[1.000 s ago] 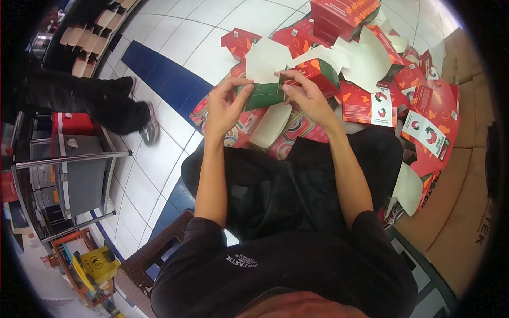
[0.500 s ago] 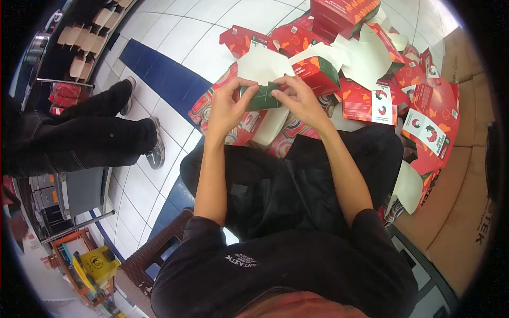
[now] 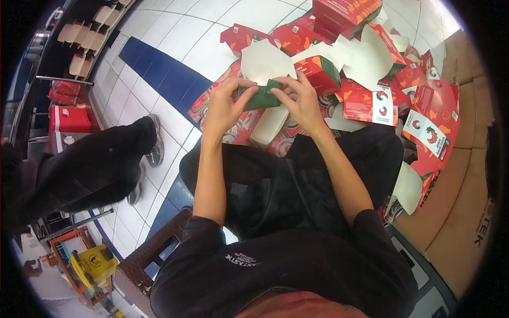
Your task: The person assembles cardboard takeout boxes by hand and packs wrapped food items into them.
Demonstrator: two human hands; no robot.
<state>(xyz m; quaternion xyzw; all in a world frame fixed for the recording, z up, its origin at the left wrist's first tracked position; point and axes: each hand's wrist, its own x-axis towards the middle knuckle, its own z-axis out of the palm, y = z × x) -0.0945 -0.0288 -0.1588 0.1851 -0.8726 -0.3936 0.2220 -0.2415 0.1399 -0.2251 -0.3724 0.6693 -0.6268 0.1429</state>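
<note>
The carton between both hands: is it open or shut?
Open: its white inner flap lies spread out beyond the green panel.

Head-worn view, looking forward and steeply down, near

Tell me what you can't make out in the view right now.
- Carton's underside: head view, turned away from the camera.
- Some fingertips of the left hand and right hand: head view, hidden by the carton or the hands themselves.
- Passer-by's upper body: head view, lost at the dark left edge.
- Shirt's smaller print: head view, too small.
</note>
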